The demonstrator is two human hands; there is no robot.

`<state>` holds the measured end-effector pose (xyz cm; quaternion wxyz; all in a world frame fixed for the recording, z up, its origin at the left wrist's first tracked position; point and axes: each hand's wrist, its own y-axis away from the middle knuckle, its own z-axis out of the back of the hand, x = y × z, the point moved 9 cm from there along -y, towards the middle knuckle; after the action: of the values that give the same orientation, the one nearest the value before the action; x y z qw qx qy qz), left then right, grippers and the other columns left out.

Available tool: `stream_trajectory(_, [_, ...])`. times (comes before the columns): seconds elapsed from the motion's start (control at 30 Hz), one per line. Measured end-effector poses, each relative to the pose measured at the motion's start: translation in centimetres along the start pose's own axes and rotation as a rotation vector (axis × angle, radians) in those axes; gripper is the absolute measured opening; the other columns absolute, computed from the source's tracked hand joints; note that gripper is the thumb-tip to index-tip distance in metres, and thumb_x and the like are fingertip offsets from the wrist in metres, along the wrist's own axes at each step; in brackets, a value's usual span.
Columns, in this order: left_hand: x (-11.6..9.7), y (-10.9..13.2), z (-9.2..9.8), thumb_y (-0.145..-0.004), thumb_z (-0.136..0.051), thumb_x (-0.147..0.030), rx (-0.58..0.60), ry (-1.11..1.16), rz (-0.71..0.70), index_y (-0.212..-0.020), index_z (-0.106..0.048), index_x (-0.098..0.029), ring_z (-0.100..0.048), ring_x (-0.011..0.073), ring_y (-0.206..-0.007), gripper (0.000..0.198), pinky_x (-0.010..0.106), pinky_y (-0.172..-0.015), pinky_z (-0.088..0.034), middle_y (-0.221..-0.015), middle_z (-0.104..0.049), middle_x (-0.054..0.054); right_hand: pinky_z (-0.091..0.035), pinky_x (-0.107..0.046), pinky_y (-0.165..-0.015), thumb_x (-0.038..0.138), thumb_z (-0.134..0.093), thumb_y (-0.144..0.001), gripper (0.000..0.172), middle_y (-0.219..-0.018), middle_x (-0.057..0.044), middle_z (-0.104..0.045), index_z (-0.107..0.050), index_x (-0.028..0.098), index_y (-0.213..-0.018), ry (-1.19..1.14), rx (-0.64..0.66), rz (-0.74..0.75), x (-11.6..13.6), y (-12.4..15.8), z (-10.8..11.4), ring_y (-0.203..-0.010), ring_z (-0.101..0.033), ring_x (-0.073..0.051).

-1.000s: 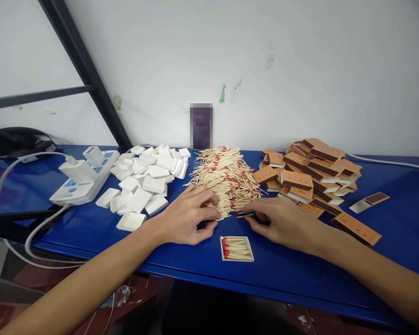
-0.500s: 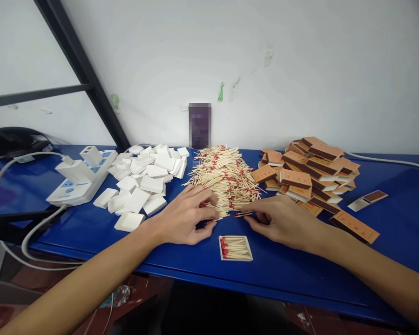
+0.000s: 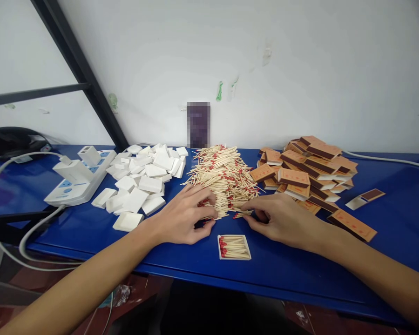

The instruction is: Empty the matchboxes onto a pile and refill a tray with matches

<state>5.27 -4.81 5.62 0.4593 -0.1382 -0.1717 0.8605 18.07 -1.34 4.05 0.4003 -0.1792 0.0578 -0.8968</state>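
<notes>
A heap of loose red-headed matches [image 3: 226, 172] lies on the blue table between my hands. At the heap's near left edge, my left hand [image 3: 188, 216] curls its fingers around a few matches, with red heads showing by the thumb; how many is hidden. On the other side, my right hand [image 3: 275, 216] pinches several matches [image 3: 242, 214] between thumb and fingers, heads pointing left. Just in front of both hands sits a white matchbox tray [image 3: 234, 258] filled with matches, heads to the left. Neither hand touches that tray.
White empty trays [image 3: 136, 200] are piled on the left, beside a power strip [image 3: 71, 188] with chargers and cables. Orange matchbox sleeves [image 3: 293, 177] are heaped on the right. A dark blurred rectangular object [image 3: 198, 124] stands against the wall. The blue table's [image 3: 195, 274] front edge is near.
The view has shifted very slightly. Both hands keep nearly the same place and grip at the matches; the filled tray has not moved on the table.
</notes>
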Motion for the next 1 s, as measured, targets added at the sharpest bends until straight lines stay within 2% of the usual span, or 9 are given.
stream_trajectory(0.57, [0.01, -0.05, -0.05, -0.088, -0.056, -0.022, 0.006, 0.003, 0.006, -0.087, -0.068, -0.018, -0.055, 0.0189, -0.089, 0.013, 0.035, -0.082, -0.039, -0.100, -0.060, 0.006, -0.031, -0.026, -0.057, 0.020, -0.054, -0.081, 0.007, -0.066, 0.002, -0.059, -0.059, 0.021, -0.077, 0.032, 0.079, -0.059, -0.60, 0.16, -0.45, -0.057, -0.050, -0.012])
stream_trajectory(0.8, [0.10, 0.04, -0.08, -0.089, -0.055, -0.022, 0.004, 0.019, 0.014, -0.087, -0.068, -0.019, -0.055, 0.0187, -0.091, 0.013, 0.035, -0.084, -0.039, -0.100, -0.060, 0.006, -0.029, -0.027, -0.057, 0.019, -0.052, -0.082, 0.011, -0.071, 0.002, -0.063, -0.063, 0.023, -0.081, 0.078, 0.098, -0.049, -0.45, 0.33, -0.61, -0.061, -0.055, -0.013])
stream_trajectory(1.0, [0.07, -0.10, -0.05, -0.088, -0.056, -0.022, 0.009, 0.008, 0.015, -0.086, -0.069, -0.019, -0.055, 0.0188, -0.092, 0.013, 0.036, -0.085, -0.040, -0.099, -0.059, 0.006, -0.030, -0.027, -0.058, 0.024, -0.053, -0.084, 0.013, -0.075, 0.000, -0.066, -0.066, 0.021, -0.084, 0.146, 0.036, -0.063, -0.61, 0.50, 0.08, -0.062, -0.057, -0.014])
